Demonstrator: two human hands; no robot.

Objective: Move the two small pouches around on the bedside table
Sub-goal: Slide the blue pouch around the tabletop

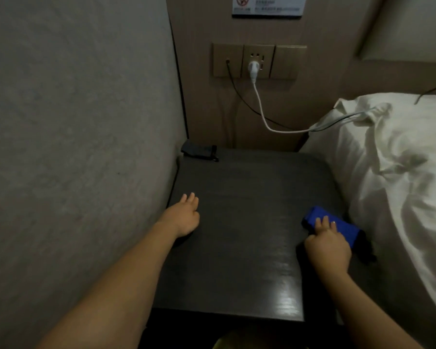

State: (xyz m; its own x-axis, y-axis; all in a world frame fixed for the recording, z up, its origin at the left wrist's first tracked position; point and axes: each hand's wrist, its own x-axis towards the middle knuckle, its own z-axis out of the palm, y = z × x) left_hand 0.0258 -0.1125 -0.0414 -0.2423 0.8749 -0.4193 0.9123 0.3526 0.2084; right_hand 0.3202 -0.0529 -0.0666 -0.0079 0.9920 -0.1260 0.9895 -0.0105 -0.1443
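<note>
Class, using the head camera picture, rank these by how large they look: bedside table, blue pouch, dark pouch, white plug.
1. bedside table
2. blue pouch, partly under the right hand
3. dark pouch, though farther away, so unsure
4. white plug

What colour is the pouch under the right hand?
Bright blue pouch, seen best in the head view.

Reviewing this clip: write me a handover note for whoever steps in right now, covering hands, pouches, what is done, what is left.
Left hand: open, empty, flat near the bedside table's left edge.
Right hand: fingers resting on the blue pouch at the right edge beside the bed; not clearly gripping.
Dark pouch: back left corner against the wall, untouched.
Done: cannot tell from this frame.
Left: slide the blue pouch, then probably reach for the dark one.
</note>
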